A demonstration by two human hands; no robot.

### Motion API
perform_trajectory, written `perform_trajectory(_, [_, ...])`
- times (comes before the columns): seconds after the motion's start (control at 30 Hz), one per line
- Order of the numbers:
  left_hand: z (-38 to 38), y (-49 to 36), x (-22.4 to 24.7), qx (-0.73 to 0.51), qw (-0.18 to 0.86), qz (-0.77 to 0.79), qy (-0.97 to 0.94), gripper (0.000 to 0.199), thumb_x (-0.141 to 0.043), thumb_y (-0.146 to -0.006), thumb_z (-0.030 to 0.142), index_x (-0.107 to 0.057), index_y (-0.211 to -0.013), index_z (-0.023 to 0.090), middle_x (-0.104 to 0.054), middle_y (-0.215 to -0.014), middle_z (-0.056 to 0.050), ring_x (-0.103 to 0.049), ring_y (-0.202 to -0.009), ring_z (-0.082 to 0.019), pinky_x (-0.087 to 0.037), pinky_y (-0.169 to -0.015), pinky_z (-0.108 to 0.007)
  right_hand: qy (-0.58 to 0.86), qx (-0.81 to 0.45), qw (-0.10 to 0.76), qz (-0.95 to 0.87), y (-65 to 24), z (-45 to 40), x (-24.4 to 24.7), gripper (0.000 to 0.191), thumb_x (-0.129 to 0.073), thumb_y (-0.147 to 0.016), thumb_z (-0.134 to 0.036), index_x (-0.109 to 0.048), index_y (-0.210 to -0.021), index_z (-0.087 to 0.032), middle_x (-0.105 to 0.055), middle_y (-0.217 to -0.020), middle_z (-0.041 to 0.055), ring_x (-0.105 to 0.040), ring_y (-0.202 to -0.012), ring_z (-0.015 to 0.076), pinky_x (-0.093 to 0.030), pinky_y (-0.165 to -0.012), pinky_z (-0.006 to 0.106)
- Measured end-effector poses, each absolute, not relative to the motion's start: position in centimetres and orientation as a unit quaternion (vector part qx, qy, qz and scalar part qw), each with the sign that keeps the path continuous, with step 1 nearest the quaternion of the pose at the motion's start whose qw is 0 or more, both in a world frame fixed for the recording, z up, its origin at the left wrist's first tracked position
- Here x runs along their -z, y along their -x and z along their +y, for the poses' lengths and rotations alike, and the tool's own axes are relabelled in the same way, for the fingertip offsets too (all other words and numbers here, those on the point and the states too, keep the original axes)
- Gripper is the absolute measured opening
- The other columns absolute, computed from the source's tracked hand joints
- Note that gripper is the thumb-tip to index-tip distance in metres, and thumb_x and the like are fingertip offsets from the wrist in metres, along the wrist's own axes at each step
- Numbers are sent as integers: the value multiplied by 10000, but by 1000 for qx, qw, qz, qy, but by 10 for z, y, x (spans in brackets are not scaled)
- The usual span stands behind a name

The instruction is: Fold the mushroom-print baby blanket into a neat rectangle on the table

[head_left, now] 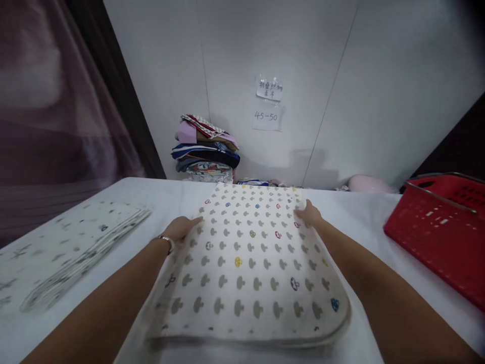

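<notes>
A white cloth point(261, 253) printed with grey mushrooms and a few coloured ones lies folded in front of me, its near edge showing rounded layers. At its left edge, my left hand point(181, 228), with a bracelet at the wrist, grips the fabric, thumb on top. My right hand point(311, 214) holds the opposite edge, a little farther from me. The fingers beneath the cloth are mostly hidden on both sides. To the left lies another folded white cloth point(76, 242) with small dark and pale prints, apart from my hands.
A red plastic basket point(435, 242) with a metal handle stands on the white table point(364, 212) at right. Behind the far edge rises a stack of folded clothes point(206, 151) by the wall. Two paper signs point(267, 116) hang above. A curtain point(64, 126) borders the left.
</notes>
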State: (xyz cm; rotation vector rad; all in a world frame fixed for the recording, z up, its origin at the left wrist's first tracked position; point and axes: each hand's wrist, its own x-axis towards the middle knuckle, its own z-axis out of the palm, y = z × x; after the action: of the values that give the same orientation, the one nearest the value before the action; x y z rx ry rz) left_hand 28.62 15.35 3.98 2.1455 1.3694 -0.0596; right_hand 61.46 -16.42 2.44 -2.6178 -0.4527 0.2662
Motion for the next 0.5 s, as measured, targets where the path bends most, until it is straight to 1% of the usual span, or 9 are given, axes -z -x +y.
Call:
perform_trajectory(0.07, [136, -259, -43, 13, 381, 511, -771, 528, -571, -617, 678, -603, -711, 159, -671, -751, -121, -647, -682, -277, -505, -585, -337, 944, -121, 253, -173, -593, -194, -24, 891, -685, -723, -454, -265, -1434, -119, -569, -1231, 206, -552, -1117, 344, -457, -898, 422])
perform_trajectory(0.13, [115, -229, -45, 4, 439, 504, -744, 568, -626, -555, 694, -597, -748, 161, -656, -736, -98, -634, -651, -253, -507, -549, -323, 932, -153, 278, -174, -566, -225, -23, 926, -705, -701, -461, -257, -1446, -139, -533, -1288, 189, -528, -1148, 337, -442, -927, 419])
perform_trajectory(0.23, [84, -189, -48, -10, 476, 494, -727, 640, -689, -478, 691, -609, -807, 147, -643, -723, -85, -619, -649, -235, -508, -537, -311, 907, -208, 324, -169, -523, -272, -20, 950, -693, -710, -469, -213, -1469, -159, -491, -1337, 170, -527, -1152, 299, -440, -940, 384])
perform_trajectory(0.3, [66, -169, -48, -9, 483, 492, -725, 672, -706, -463, 680, -613, -857, 143, -652, -742, -87, -619, -655, -235, -506, -532, -309, 892, -231, 356, -155, -497, -299, -20, 961, -690, -713, -477, -192, -1476, -170, -492, -1330, 163, -544, -1126, 274, -460, -915, 356])
perform_trajectory(0.37, [50, -156, -47, -3, 476, 491, -729, 684, -706, -478, 661, -608, -909, 139, -666, -779, -95, -627, -671, -241, -507, -538, -310, 877, -251, 386, -138, -474, -319, -21, 979, -694, -712, -481, -166, -1482, -186, -536, -1267, 156, -591, -1041, 257, -503, -832, 344])
perform_trajectory(0.43, [35, -149, -47, -4, 455, 491, -743, 674, -703, -506, 620, -603, -960, 132, -678, -839, -108, -636, -698, -251, -510, -546, -313, 861, -274, 409, -126, -456, -333, -25, 996, -681, -731, -468, -94, -1491, -202, -604, -1132, 140, -642, -868, 236, -541, -702, 350])
perform_trajectory(0.5, [23, -145, -47, -24, 409, 490, -769, 635, -698, -540, 564, -611, -994, 128, -684, -899, -118, -639, -725, -255, -509, -549, -312, 848, -289, 428, -121, -443, -340, -29, 979, -658, -762, -400, -35, -1493, -208, -640, -987, 104, -637, -682, 201, -551, -591, 357])
